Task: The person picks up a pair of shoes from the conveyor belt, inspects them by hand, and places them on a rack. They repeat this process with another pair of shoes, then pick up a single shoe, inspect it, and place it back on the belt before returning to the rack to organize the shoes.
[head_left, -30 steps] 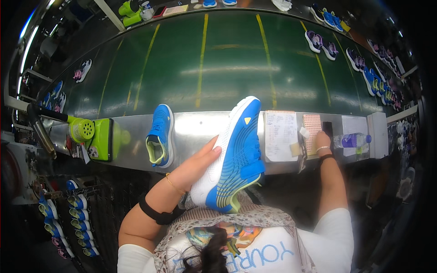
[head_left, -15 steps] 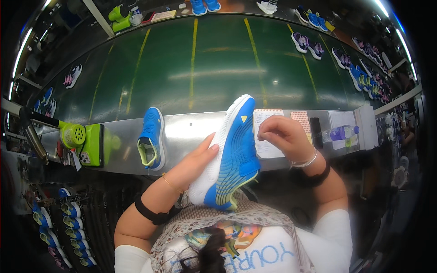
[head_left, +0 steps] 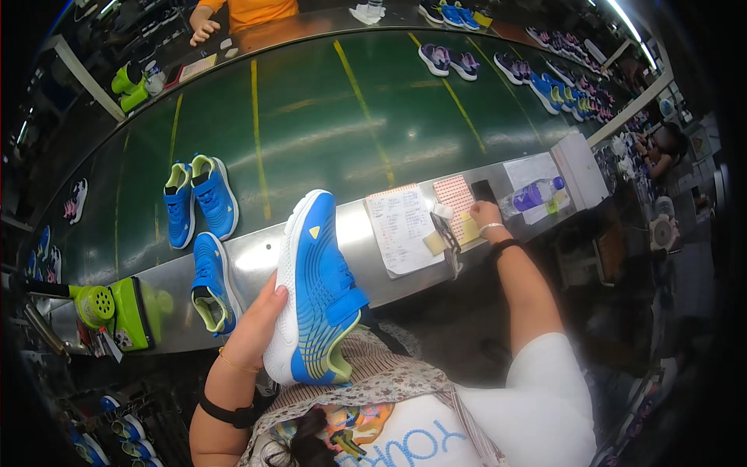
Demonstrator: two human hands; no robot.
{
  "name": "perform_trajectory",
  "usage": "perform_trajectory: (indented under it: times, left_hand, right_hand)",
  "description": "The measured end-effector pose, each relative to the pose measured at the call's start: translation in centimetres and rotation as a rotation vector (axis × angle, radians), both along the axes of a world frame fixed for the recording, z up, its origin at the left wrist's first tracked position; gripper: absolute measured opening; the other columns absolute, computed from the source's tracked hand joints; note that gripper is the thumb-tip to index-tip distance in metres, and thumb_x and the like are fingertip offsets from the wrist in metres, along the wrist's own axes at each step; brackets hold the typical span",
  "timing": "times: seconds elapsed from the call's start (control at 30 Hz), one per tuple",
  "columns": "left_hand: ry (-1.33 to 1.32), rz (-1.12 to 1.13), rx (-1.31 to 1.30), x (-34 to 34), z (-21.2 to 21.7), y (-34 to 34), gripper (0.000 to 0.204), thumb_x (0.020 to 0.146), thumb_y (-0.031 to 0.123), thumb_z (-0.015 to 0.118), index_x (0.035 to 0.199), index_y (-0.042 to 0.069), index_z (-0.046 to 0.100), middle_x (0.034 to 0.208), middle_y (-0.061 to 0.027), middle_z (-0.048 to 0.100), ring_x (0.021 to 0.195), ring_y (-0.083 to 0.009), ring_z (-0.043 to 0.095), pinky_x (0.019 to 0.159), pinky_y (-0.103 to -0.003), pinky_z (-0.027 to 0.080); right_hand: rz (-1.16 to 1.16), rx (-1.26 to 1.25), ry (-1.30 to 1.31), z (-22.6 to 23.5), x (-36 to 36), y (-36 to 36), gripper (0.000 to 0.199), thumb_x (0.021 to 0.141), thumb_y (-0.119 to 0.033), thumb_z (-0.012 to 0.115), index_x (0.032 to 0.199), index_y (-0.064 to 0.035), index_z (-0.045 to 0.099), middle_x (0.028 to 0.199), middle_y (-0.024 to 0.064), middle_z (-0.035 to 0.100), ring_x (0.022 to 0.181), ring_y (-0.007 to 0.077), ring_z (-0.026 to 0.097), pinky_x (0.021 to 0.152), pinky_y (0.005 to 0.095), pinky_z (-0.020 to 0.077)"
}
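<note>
My left hand (head_left: 261, 323) grips a blue sneaker (head_left: 319, 292) by its white sole, toe pointing up and away, in front of my chest. The shoe has a strap, a small yellow triangle and a pale green lining. Out to the right, my right hand (head_left: 487, 215) has its fingers curled together at the edge of a red-printed sheet (head_left: 451, 191) and a yellow slip (head_left: 470, 227). Whether anything is pinched there is hidden. Left of the held shoe, a second blue sneaker (head_left: 208, 272) lies on the metal ledge (head_left: 261, 261).
A blue sneaker pair (head_left: 212, 194) stands on the green belt (head_left: 311, 140). Written papers (head_left: 397, 229), a metal tool (head_left: 450, 245), a dark flat object (head_left: 483, 191) and a purple-labelled bottle (head_left: 533, 196) lie rightward. Leftward is a green device (head_left: 132, 311). Across stands a person in orange (head_left: 263, 12).
My right hand has moved right, from beside the held sneaker to the red-printed sheet. The view has swung rightward. A blue pair now stands on the near belt, and a person in orange shows opposite.
</note>
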State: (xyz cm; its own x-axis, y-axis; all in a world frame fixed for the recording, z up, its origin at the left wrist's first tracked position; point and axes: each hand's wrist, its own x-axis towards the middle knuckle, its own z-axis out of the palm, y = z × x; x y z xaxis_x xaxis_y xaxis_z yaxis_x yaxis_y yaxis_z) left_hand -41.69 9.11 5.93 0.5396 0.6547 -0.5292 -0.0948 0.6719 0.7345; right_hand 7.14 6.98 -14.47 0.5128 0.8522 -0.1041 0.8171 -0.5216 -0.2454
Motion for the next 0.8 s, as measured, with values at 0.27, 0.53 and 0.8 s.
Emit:
perform_trajectory:
  times: [0.27, 0.53, 0.8]
  left_hand:
    - [0.010, 0.026, -0.032, 0.8, 0.4, 0.4, 0.050, 0.091, 0.018, 0.037, 0.135, 0.001, 0.020, 0.128, -0.0100, 0.039, 0.113, -0.0173, 0.042, 0.094, -0.027, 0.034]
    - [0.016, -0.001, -0.005, 1.1, 0.5, 0.6, 0.053, 0.091, 0.021, 0.038, 0.136, 0.002, 0.017, 0.127, -0.0114, 0.040, 0.111, -0.0167, 0.045, 0.092, -0.027, 0.037]
    - [-0.039, -0.033, 0.028, 1.0, 0.5, 0.5, 0.054, 0.092, 0.024, 0.038, 0.136, 0.002, 0.015, 0.129, -0.0121, 0.038, 0.113, -0.0167, 0.044, 0.093, -0.028, 0.037]
  right_hand:
    - [0.076, -0.125, -0.151, -2.5, -0.1, 0.4, 0.017, 0.075, -0.016, 0.050, 0.079, -0.0063, 0.064, 0.086, 0.0151, 0.060, 0.079, 0.0314, 0.058, 0.073, 0.0395, 0.0464]
    - [0.253, -0.269, -0.384, -2.4, 0.0, 2.2, 0.018, 0.078, -0.009, 0.047, 0.078, -0.0034, 0.064, 0.080, 0.0159, 0.063, 0.074, 0.0303, 0.062, 0.065, 0.0381, 0.0508]
    - [0.345, -0.368, -0.397, -3.8, 1.8, 3.0, 0.018, 0.080, -0.009, 0.047, 0.078, -0.0038, 0.065, 0.081, 0.0169, 0.063, 0.075, 0.0310, 0.062, 0.065, 0.0387, 0.0515]
